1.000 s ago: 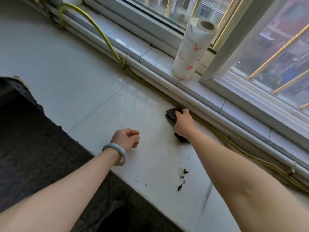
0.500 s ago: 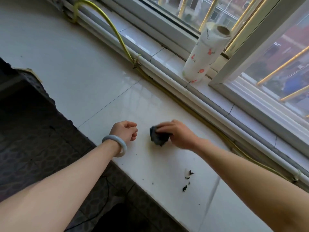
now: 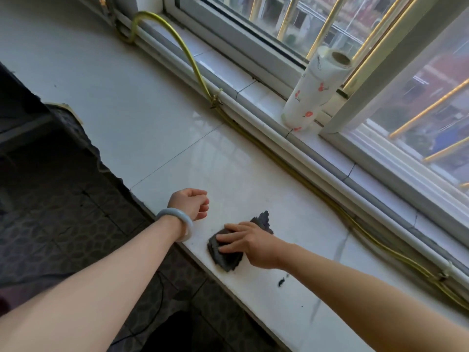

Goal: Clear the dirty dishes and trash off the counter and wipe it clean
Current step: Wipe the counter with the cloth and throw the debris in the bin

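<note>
A dark grey cloth (image 3: 226,259) lies flat on the white counter (image 3: 157,128), close to its front edge. My right hand (image 3: 250,243) presses down on the cloth with straight fingers spread over it. My left hand (image 3: 191,204), with a pale bangle on the wrist, rests just left of the cloth with its fingers loosely curled and nothing in it. A few dark crumbs (image 3: 280,282) lie on the counter right of the cloth, under my right forearm.
A roll of paper towels (image 3: 314,90) with a red print stands on the window sill at the back. A yellow hose (image 3: 193,67) and white pipes run along the counter's back edge. Dark floor tiles (image 3: 63,224) lie below the front edge.
My right hand has dragged the cloth from the back of the counter near the pipes toward the front edge, and the cloth now lies spread flat. My left hand has barely moved.
</note>
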### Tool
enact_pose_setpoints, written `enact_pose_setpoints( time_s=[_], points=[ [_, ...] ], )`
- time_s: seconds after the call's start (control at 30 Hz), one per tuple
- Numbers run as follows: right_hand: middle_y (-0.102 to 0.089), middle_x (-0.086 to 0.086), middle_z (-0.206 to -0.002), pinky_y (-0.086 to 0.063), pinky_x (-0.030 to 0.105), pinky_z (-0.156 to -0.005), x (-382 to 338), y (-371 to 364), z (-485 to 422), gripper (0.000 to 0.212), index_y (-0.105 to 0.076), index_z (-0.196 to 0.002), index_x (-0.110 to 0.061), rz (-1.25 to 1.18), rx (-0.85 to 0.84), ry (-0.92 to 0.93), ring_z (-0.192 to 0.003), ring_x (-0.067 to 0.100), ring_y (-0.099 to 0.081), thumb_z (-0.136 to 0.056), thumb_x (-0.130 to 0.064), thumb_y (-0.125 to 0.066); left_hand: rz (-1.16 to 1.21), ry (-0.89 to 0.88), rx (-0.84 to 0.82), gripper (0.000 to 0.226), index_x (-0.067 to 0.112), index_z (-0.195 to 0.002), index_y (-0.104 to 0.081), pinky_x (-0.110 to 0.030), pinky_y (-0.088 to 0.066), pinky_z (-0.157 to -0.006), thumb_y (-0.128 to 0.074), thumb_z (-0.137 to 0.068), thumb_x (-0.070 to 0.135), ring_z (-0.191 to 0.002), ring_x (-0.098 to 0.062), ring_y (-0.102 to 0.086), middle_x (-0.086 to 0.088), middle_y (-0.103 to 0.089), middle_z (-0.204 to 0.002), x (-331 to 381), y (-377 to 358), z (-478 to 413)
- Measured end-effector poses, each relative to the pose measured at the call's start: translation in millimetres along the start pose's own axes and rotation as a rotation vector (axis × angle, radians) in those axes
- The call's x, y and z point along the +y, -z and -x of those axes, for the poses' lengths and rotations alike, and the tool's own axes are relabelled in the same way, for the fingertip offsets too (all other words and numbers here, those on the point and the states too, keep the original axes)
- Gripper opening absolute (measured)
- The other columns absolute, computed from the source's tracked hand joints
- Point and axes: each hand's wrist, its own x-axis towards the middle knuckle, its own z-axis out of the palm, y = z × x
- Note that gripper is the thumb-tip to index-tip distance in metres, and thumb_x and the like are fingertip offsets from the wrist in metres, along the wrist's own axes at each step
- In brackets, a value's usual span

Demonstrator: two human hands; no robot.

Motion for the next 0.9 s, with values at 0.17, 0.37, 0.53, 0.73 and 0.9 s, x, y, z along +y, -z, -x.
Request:
enact_pose_setpoints(
  time_s=[0.17, 0.37, 0.53, 0.73, 0.9],
  points=[
    [-0.048, -0.004, -0.146, -0.028, 0.027, -0.115, 15, 19, 62, 0.063, -0.064, -0.128, -0.019, -0.069, 0.016, -0.184, -0.14, 0.019, -0.036, -0.08, 0.018, -0.048, 0.009, 0.053, -0.149, 0.006, 0.005, -0.095, -0.063, -0.028, -0.054, -0.062, -0.058, -0.092, 0.006, -0.07, -0.019, -0.06, -0.012, -0.063, -0.085, -8, -18, 15],
    [-0.048, 0.0, -0.146, -0.023, 0.026, -0.114, 68, 42, 87, 0.059, -0.061, -0.13, -0.019, -0.281, 0.477, -0.844, -0.137, 0.024, -0.041, -0.084, 0.013, -0.045, 0.105, 0.191, -0.29, 0.01, 0.002, -0.091, -0.061, -0.027, -0.056, -0.061, -0.059, -0.093, 0.011, -0.071, -0.02, -0.062, -0.012, -0.064, -0.082, -32, -34, 48],
    [-0.039, -0.005, -0.152, -0.012, 0.023, -0.118, 44, -14, 89, 0.073, -0.057, -0.136, -0.021, -0.343, 0.49, -0.883, -0.143, 0.019, -0.03, -0.076, 0.016, -0.037, 0.116, 0.344, -0.43, 0.026, 0.0, -0.087, -0.065, -0.027, -0.057, -0.053, -0.055, -0.096, 0.022, -0.066, -0.021, -0.067, -0.014, -0.068, -0.078, -62, -29, 71],
    [-0.042, -0.002, -0.15, -0.011, 0.018, -0.117, -7, -61, 99, 0.069, -0.059, -0.133, -0.017, -0.378, 0.497, -0.765, -0.142, 0.016, -0.032, -0.075, 0.019, -0.047, -0.144, 0.599, -0.681, 0.037, -0.005, -0.098, -0.067, -0.034, -0.06, -0.064, -0.045, -0.098, 0.024, -0.08, -0.029, -0.072, -0.02, -0.072, -0.092, -113, -13, 97],
    [-0.054, 0.002, -0.139, -0.021, 0.017, -0.109, -13, -37, 119, 0.063, -0.063, -0.127, -0.016, -0.448, 0.581, -0.809, -0.133, 0.019, -0.043, -0.077, 0.017, -0.045, -0.142, 0.812, -0.685, 0.045, -0.008, -0.128, -0.051, -0.043, -0.051, -0.092, -0.033, -0.102, 0.022, -0.116, -0.039, -0.058, -0.027, -0.059, -0.125, -159, -18, 106]
  ],
)
